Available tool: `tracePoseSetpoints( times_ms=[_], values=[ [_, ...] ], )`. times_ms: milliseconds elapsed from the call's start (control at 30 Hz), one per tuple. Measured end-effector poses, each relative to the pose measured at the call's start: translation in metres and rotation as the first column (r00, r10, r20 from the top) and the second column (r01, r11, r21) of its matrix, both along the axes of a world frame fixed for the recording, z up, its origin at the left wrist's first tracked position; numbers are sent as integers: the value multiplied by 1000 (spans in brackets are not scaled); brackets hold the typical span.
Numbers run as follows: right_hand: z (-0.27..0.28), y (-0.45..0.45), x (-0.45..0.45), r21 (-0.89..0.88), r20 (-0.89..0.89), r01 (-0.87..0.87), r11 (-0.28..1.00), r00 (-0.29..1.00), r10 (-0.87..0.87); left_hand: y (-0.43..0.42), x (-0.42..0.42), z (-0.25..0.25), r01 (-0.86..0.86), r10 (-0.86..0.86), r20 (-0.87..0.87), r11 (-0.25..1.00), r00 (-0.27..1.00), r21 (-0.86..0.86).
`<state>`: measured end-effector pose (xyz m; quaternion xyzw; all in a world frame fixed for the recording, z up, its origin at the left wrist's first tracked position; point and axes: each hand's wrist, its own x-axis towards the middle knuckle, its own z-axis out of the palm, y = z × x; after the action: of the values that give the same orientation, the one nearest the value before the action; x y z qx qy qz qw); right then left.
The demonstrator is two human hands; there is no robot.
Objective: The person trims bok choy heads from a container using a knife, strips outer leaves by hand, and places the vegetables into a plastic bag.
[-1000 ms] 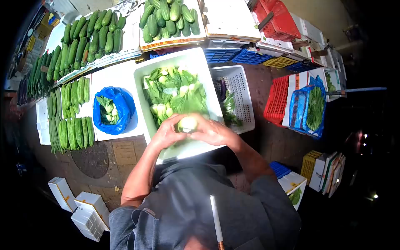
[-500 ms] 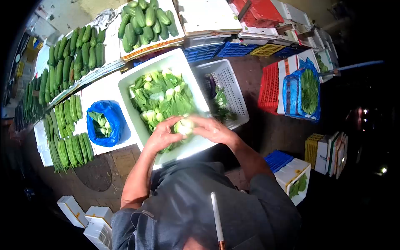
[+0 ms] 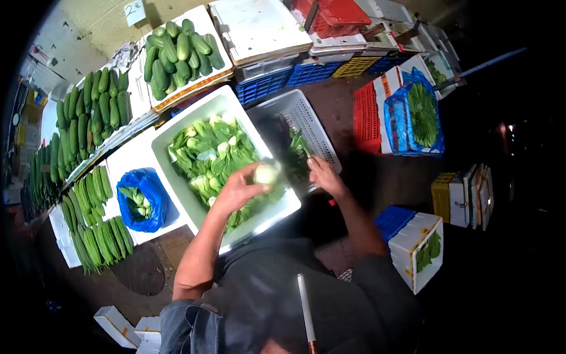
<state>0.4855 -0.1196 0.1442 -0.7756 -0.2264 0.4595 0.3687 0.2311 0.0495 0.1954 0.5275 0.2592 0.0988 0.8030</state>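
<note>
My left hand (image 3: pixel 239 190) is closed round the pale base of a bok choy (image 3: pixel 266 174), held over the near right part of a white tub (image 3: pixel 236 241). Green leafy bok choy (image 3: pixel 206 150) lie heaped in that tub. To the right, my right hand (image 3: pixel 324 176) has its fingers pinched together on a green leaf (image 3: pixel 299 143), above the near side of a grey perforated basket (image 3: pixel 318 135). More dark greens lie in the basket, partly in shadow.
A blue bag (image 3: pixel 154 200) of bok choy stands left of the tub. Cucumbers (image 3: pixel 177 56) and ridged gourds (image 3: pixel 106 239) lie on white boards beyond and at left. A red crate (image 3: pixel 367 118), a blue-lined box of greens and white foam boxes (image 3: pixel 407 245) are at right.
My right hand has moved away from the bok choy, rightward to the basket, and now pinches a leaf. My left hand still holds the bok choy. The view has turned and shifted.
</note>
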Motion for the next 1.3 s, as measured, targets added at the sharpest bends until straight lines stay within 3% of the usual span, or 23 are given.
tracePoseSetpoints(
  times_ms=[100, 167, 200, 300, 367, 400, 467, 500, 567, 667, 700, 733, 767, 833, 867, 900, 933, 1000, 1033, 1100, 1133, 1233, 1300],
  values=[
    [31, 14, -22, -56, 42, 44, 997, 998, -42, -2, 6, -20, -27, 27, -33, 1000, 999, -9],
    [28, 18, -40, 163, 114, -82, 983, 991, 63, -7, 15, -21, -52, 52, 14, 999, 999, 3],
    [41, 23, -50, 265, 31, -76, 961, 997, 71, -9, 16, -23, -50, 50, 28, 999, 998, -20],
    [47, 36, -53, 309, -214, -90, 947, 964, 161, -11, 20, -26, -44, 46, 38, 997, 998, -64],
    [42, 40, -52, 363, -1, -200, 910, 977, 215, -9, 19, -30, -20, 23, -41, 997, 999, 68],
    [41, 40, -48, 309, 59, -259, 915, 966, 254, -8, 19, -31, -23, 30, -74, 996, 997, 91],
    [45, 36, -50, 296, 72, -263, 918, 965, 254, -9, 19, -28, -69, 99, -124, 972, 987, 226],
    [54, 38, -51, 293, 81, -267, 918, 964, 255, -8, 19, -24, -81, 103, -158, 986, 982, 144],
    [63, 38, -41, 54, 218, -339, 939, 922, 321, -8, 16, -59, -169, 176, -228, 984, 958, 52],
    [52, 37, -20, -100, 375, -220, 970, 895, 241, -10, 14, -68, -285, 248, -207, 942, 947, -176],
    [42, 40, -20, 232, 674, -288, 929, 736, 60, -9, 15, -66, -313, 264, -219, 922, 939, -228],
    [37, 36, -18, 226, 688, -271, 936, 724, 44, -12, 20, -75, -360, 327, -161, 893, 931, -271],
    [32, 29, -18, 219, 700, -252, 943, 714, 28, -11, 17, -78, -320, 274, -189, 903, 943, -286],
    [43, 37, -31, 95, 486, -213, 972, 863, 141, -4, 13, -46, -231, 158, -240, 920, 958, -316],
    [31, 39, -34, 101, 265, -222, 970, 945, 189, -11, 22, -29, -273, 216, -214, 919, 953, -286],
    [25, 41, -43, 152, 217, -276, 949, 946, 241, -12, 25, -31, -241, 183, -212, 925, 960, -292],
    [23, 41, -48, 145, 305, -354, 924, 904, 299, -12, 27, -36, -213, 154, -210, 931, 966, -298],
    [24, 47, -56, 157, 322, -384, 910, 891, 320, -13, 31, -25, -194, 131, -221, 936, 966, -293],
    [17, 47, -55, 225, 214, -325, 918, 936, 279, -16, 35, -38, -190, 148, -165, 941, 975, -280],
    [11, 43, -52, 332, -21, -189, 924, 978, 207, -7, 29, -49, -17, -15, -294, 994, 956, -105],
    [15, 41, -47, 304, -161, -177, 936, 959, 234, -6, 30, -51, 14, -25, -254, 999, 967, -46],
    [27, 35, -45, 195, -174, -214, 957, 953, 249, 2, 30, -52, 163, -136, -287, 984, 948, 72],
    [21, 31, -41, 186, -125, -241, 953, 956, 266, 7, 34, -42, 212, -196, -318, 977, 928, 15]
  ],
)
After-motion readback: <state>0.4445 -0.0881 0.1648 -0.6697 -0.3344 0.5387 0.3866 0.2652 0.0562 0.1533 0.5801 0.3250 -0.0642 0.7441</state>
